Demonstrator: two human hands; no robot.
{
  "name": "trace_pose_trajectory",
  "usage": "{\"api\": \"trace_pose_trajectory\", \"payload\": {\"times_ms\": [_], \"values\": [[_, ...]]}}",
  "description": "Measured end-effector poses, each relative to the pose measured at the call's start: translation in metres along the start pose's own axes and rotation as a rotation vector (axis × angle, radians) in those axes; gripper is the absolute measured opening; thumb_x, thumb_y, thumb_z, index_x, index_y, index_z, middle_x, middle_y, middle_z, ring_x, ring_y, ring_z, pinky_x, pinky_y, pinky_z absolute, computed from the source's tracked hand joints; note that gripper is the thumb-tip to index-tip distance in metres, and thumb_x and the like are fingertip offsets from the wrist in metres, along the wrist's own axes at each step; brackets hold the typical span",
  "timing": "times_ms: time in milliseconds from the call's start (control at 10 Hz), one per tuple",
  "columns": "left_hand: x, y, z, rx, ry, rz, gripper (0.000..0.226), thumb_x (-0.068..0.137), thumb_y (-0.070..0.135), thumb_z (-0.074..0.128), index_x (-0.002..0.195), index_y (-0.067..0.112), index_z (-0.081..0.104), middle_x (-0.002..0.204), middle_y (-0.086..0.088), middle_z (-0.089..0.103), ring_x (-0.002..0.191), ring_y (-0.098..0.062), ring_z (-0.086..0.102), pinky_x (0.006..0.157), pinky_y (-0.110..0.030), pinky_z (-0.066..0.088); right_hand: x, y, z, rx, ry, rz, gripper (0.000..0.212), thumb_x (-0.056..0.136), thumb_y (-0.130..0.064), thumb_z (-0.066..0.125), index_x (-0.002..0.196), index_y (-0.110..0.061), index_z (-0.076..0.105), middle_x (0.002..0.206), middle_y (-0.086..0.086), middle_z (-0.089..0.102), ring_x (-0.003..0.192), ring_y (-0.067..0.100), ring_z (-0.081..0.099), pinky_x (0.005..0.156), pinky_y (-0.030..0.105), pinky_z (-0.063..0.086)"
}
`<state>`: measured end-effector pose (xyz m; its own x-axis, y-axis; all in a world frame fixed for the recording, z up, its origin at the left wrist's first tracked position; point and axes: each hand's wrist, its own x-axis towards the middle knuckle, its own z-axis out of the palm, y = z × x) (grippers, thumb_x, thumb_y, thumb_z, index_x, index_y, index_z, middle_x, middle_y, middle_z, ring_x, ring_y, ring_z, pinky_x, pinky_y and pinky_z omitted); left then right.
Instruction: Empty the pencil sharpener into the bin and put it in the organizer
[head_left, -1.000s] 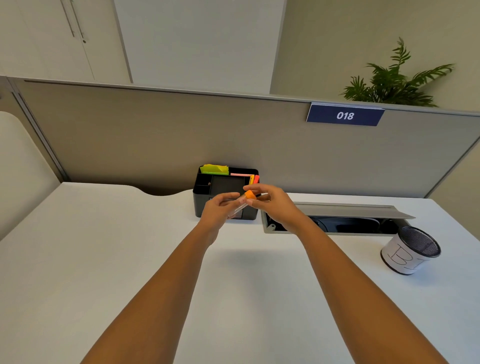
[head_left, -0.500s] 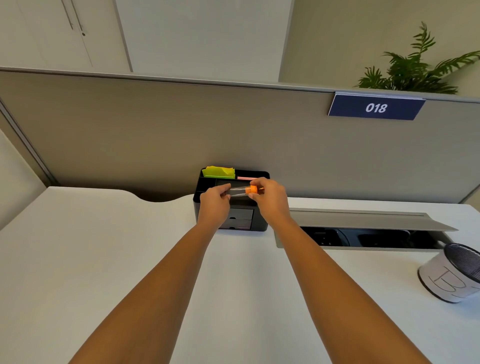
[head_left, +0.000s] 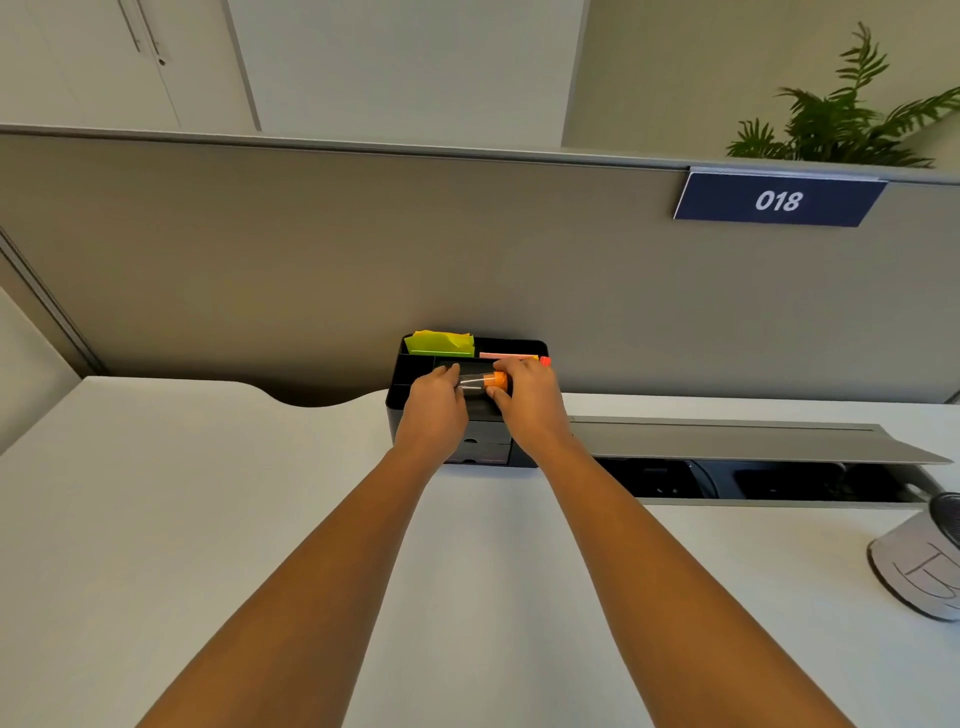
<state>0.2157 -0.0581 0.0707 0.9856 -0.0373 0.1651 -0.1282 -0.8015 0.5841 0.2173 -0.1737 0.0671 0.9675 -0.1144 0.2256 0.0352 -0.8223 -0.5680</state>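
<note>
The pencil sharpener (head_left: 480, 383) is a clear tube with an orange cap, lying sideways between both hands. My left hand (head_left: 434, 402) grips its clear end and my right hand (head_left: 527, 397) grips the orange cap end. Both hold it just over the top of the black desk organizer (head_left: 410, 364), which stands against the partition and has small drawers in front. The bin (head_left: 919, 566) is a white mesh-topped cup at the right edge of the desk, partly cut off.
Green sticky notes (head_left: 440, 341) and pink and orange note pads (head_left: 511, 356) sit in the organizer's rear slots. An open cable tray with a raised flap (head_left: 727, 441) lies right of the organizer. The grey partition (head_left: 363, 249) backs the white desk (head_left: 182, 519).
Both hands carried the sharpener forward and up from in front of the organizer to over its top. The view shifted left, so the bin slid toward the right edge.
</note>
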Motion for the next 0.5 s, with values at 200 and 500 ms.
{"api": "trace_pose_trajectory", "payload": {"times_ms": [200, 500], "values": [[-0.012, -0.007, -0.002, 0.199, -0.039, 0.073, 0.046, 0.099, 0.021, 0.030, 0.142, 0.005, 0.027, 0.150, -0.015, 0.032, 0.138, -0.028, 0.029, 0.112, -0.035, 0.027, -0.018, 0.000, -0.021, 0.057, 0.015, 0.021, 0.034, 0.089, -0.021, 0.057, 0.122, -0.013, 0.054, 0.124, 0.011, 0.057, 0.117, 0.026, 0.049, 0.099, 0.037, 0.043], [-0.051, 0.009, -0.039, 0.429, 0.049, 0.206, 0.050, 0.100, 0.027, 0.019, 0.145, 0.005, 0.017, 0.155, -0.012, 0.024, 0.144, -0.025, 0.019, 0.118, -0.032, 0.012, -0.107, 0.003, -0.104, 0.151, 0.038, 0.048, 0.029, 0.091, -0.019, 0.054, 0.119, -0.015, 0.057, 0.125, 0.010, 0.059, 0.112, 0.022, 0.053, 0.091, 0.028, 0.043]]}}
